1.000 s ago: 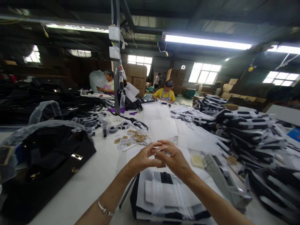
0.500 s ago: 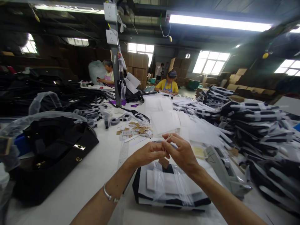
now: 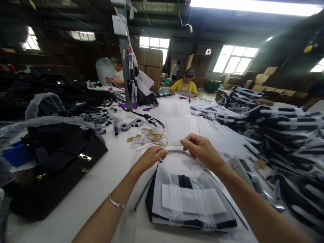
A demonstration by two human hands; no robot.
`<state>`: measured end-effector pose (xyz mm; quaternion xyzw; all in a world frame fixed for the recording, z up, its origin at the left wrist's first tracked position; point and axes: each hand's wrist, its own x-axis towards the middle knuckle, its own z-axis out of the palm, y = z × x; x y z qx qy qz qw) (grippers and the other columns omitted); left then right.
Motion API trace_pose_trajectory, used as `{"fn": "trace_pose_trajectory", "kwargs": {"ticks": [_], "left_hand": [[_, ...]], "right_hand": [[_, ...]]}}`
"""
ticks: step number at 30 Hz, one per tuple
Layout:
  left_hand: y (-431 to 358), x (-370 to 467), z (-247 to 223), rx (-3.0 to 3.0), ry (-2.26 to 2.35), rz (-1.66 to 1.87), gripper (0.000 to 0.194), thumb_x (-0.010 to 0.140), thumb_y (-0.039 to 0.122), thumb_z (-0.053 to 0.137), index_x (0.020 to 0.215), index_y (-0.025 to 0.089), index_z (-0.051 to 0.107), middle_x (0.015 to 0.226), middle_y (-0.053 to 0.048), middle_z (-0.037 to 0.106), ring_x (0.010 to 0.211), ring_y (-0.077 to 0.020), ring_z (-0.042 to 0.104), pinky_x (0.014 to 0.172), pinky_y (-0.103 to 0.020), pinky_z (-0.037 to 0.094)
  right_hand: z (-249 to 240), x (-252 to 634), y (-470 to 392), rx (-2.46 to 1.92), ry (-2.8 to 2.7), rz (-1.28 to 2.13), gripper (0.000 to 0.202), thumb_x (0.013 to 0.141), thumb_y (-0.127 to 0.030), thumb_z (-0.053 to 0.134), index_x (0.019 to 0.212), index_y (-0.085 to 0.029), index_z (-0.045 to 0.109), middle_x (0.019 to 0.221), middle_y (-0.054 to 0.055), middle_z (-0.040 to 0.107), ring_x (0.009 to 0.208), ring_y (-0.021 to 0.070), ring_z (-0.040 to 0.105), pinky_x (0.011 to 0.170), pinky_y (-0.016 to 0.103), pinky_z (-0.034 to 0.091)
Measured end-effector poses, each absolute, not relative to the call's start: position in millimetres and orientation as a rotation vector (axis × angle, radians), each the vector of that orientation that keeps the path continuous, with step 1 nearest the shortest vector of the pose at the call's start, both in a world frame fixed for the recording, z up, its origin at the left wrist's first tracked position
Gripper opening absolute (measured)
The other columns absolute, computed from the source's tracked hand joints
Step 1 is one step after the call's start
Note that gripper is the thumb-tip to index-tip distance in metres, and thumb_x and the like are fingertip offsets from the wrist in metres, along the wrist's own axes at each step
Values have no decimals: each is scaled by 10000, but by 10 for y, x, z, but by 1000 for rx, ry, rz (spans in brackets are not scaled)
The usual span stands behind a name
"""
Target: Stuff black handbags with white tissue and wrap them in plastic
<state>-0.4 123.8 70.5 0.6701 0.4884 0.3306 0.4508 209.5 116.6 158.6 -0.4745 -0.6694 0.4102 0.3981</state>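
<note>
A black handbag (image 3: pixel 186 181) lies flat in front of me, covered with white sheet padding (image 3: pixel 194 199) and clear plastic film. Its plastic-wrapped handle (image 3: pixel 177 151) arches at the far side, between my two hands. My left hand (image 3: pixel 153 157) is at the left end of that handle, fingertips pinched together; what they hold is too small to make out. Above the handle's right side, my right hand (image 3: pixel 201 148) has thumb and forefinger closed, their contents hidden. Several brown and white hang tags (image 3: pixel 152 135) with strings lie in a heap beyond my left hand.
Another black handbag (image 3: pixel 58 168) stands on the left. A grey tool (image 3: pixel 244 170) lies right of my right forearm. Stacked padded bags (image 3: pixel 286 131) fill the right side, white sheets (image 3: pixel 174 116) the middle. Behind a metal post (image 3: pixel 124 57), co-workers sit, one in a yellow shirt (image 3: pixel 184 87).
My hands were together holding a string with a brown tag over the bag. They have moved apart to either side of the handle, and that tag no longer shows between them.
</note>
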Motion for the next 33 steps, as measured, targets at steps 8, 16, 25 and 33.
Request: {"fn": "trace_pose_trajectory", "kwargs": {"ticks": [8, 16, 25, 33], "left_hand": [[1425, -154, -229, 1663, 1446, 643, 134, 721, 182, 551, 637, 206, 653, 693, -49, 670, 781, -231, 621, 770, -323, 421], [1335, -24, -373, 1594, 1338, 860, 247, 820, 269, 534, 1027, 199, 649, 878, -28, 661, 774, -185, 612, 710, -274, 454], [1307, -66, -395, 1687, 1407, 1016, 117, 843, 237, 543, 751, 240, 616, 848, -38, 558, 845, -204, 526, 826, -301, 387], [1326, -115, -334, 1413, 1475, 1120, 79, 774, 198, 528, 700, 224, 521, 771, -12, 547, 787, -194, 512, 786, -317, 396]], "right_hand": [[466, 1929, 1762, -1687, -1996, 1581, 130, 652, -159, 612, 526, -176, 586, 420, -16, 566, 310, 76, 379, 358, 209, 249], [30, 1737, 1903, -1366, -1756, 2221, 81, 579, -181, 590, 647, -170, 633, 519, -25, 596, 428, 103, 509, 467, 214, 430], [-44, 1755, 1950, -1172, -1516, 2419, 136, 610, -195, 677, 721, -161, 606, 645, -44, 598, 509, 67, 494, 550, 196, 408], [-89, 1817, 1874, -1291, -1390, 2144, 323, 610, -326, 819, 818, -167, 628, 597, -50, 578, 492, 87, 486, 493, 212, 356]]}}
